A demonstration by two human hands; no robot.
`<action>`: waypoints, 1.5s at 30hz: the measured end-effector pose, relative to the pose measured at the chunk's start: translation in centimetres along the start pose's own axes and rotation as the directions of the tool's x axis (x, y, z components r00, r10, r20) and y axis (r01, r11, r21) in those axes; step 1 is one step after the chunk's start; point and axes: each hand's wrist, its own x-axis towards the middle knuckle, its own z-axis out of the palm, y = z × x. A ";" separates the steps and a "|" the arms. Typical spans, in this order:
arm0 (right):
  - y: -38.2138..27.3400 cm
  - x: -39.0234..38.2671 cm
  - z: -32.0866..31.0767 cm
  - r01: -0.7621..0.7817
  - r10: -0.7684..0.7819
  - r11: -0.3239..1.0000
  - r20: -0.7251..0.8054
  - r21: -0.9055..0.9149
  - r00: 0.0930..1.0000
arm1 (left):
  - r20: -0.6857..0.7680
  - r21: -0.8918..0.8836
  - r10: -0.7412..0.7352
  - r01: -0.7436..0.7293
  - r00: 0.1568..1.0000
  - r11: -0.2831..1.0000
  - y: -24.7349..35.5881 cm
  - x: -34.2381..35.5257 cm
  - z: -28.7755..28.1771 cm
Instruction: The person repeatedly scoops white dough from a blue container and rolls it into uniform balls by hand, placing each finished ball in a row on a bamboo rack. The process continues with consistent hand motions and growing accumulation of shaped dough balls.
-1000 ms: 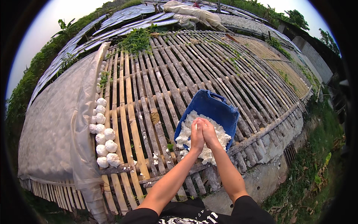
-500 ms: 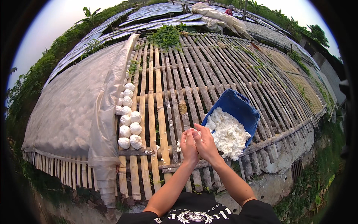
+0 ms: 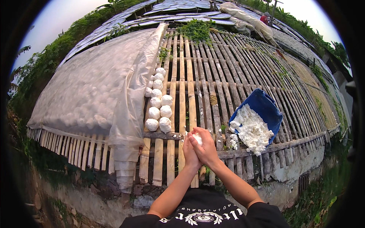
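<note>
My left hand and my right hand are cupped closed together around a white lump, above the front of the bamboo slat rack. Just beyond them and to the left, rows of round white balls rest on the slats. To the right, a blue plastic container lies with crumbly white paste in it and spilling over its near side. Small white crumbs lie on the slats near my hands.
A translucent plastic sheet covers many balls at left, its folded edge beside the rows. Leafy vines, overlapping trays and crumpled sheeting lie behind; a person in red is far back. A concrete wall runs below the rack's front.
My cupped hands have moved away from the blue container with the white lump between them and now sit left of it, nearer the rows of balls. The view has shifted too.
</note>
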 end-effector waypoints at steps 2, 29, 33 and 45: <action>-0.3 0.0 1.3 -0.025 0.025 1.000 -0.003 -0.010 1.000 | -0.012 0.092 0.167 -0.165 0.986 0.982 1.2 -0.4 -0.2; -3.3 0.0 10.5 0.172 -0.158 0.951 0.073 -0.258 0.985 | 0.165 -0.254 -0.301 0.335 0.939 0.907 8.0 0.5 -10.4; -3.3 1.1 9.8 0.297 -0.250 0.932 0.224 -0.209 0.942 | 0.291 -0.195 -0.483 0.545 0.826 0.815 11.2 1.3 -11.2; -2.0 2.8 9.8 0.323 -0.294 0.922 0.158 -0.214 0.943 | 0.380 -0.201 -0.362 0.458 0.851 0.866 10.4 3.2 -10.0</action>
